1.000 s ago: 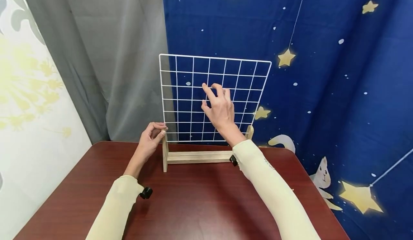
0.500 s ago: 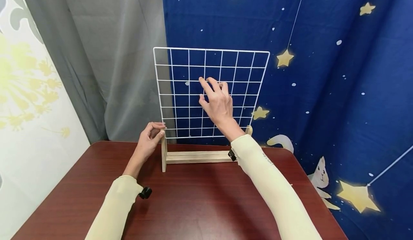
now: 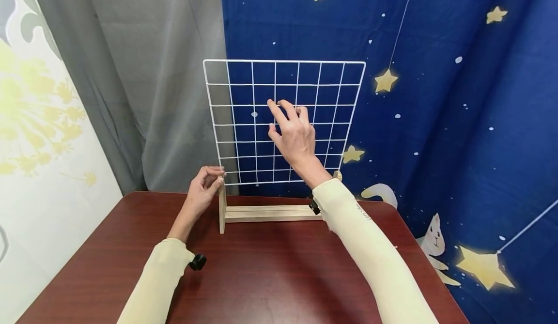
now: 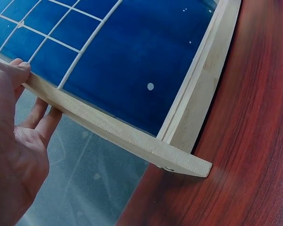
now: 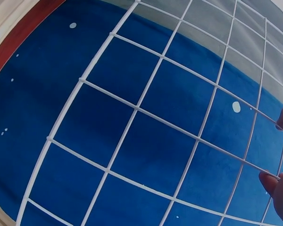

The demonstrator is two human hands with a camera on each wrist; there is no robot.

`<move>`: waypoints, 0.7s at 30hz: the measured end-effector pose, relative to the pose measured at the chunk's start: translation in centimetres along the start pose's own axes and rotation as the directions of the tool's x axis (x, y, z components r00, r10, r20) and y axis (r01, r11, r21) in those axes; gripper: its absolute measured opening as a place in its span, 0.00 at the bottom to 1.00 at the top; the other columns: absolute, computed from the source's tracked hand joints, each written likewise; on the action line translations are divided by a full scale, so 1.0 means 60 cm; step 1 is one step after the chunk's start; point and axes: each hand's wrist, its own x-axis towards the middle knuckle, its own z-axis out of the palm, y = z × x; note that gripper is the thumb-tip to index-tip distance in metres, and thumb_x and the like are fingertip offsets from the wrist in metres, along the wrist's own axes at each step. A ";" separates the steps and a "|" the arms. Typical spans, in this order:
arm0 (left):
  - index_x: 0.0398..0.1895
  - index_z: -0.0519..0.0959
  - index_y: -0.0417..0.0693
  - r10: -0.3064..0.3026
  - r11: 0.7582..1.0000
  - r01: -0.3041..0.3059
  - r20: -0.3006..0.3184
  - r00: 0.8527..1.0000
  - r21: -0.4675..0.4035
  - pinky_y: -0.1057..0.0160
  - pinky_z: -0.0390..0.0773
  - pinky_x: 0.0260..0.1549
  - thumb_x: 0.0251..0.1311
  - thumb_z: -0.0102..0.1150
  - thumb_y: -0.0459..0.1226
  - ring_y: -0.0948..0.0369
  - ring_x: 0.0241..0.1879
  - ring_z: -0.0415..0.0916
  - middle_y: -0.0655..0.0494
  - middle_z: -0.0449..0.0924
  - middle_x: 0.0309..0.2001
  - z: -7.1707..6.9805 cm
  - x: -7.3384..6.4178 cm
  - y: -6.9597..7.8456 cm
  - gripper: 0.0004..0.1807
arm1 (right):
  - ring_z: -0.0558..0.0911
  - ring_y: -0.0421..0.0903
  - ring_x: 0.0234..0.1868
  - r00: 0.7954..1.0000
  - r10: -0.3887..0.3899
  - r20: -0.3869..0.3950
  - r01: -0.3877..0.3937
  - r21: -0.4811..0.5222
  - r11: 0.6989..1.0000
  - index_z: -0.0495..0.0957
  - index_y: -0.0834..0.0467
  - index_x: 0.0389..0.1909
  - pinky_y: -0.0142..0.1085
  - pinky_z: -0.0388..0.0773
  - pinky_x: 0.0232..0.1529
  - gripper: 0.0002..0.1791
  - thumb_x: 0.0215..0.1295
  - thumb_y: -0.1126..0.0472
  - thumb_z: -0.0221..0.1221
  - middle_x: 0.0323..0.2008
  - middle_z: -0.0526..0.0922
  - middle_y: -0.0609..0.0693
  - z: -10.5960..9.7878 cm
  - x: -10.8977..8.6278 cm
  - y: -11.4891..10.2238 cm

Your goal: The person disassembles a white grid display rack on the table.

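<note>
A white wire grid panel [image 3: 283,61] stands above a pale wooden stand, its lower edge held off the crossbar [image 3: 270,213]. My right hand [image 3: 298,140] grips the wires near the panel's middle, fingers spread; in the right wrist view only a thumb and fingertip show at the wire grid [image 5: 81,80]. My left hand [image 3: 202,191] pinches the top of the stand's left upright [image 3: 223,208], right by the panel's lower left corner. In the left wrist view that upright [image 4: 118,133] runs down from the fingers to the table. My right forearm hides most of the right upright [image 3: 337,175].
The stand rests near the back of a reddish-brown table [image 3: 261,266]. Behind it hang a grey curtain [image 3: 174,96] and a blue star-patterned curtain [image 3: 436,145]. A white patterned cloth [image 3: 52,217] is at the left.
The panel has risen, its top and bottom edges now higher in the head view and its upper left corner further left. My right hand has moved up slightly with it. The left hand stays put.
</note>
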 end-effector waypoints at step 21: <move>0.54 0.73 0.23 0.008 0.999 -0.007 -0.014 1.000 0.039 0.77 0.80 0.58 0.72 0.57 0.23 0.68 0.62 0.81 0.35 0.72 0.63 0.000 0.000 0.001 0.12 | 0.80 0.52 0.55 0.995 0.053 -0.082 -0.052 0.004 0.999 0.77 0.39 0.71 0.41 0.84 0.25 0.29 0.69 0.54 0.63 0.65 0.82 0.46 -0.028 0.031 0.008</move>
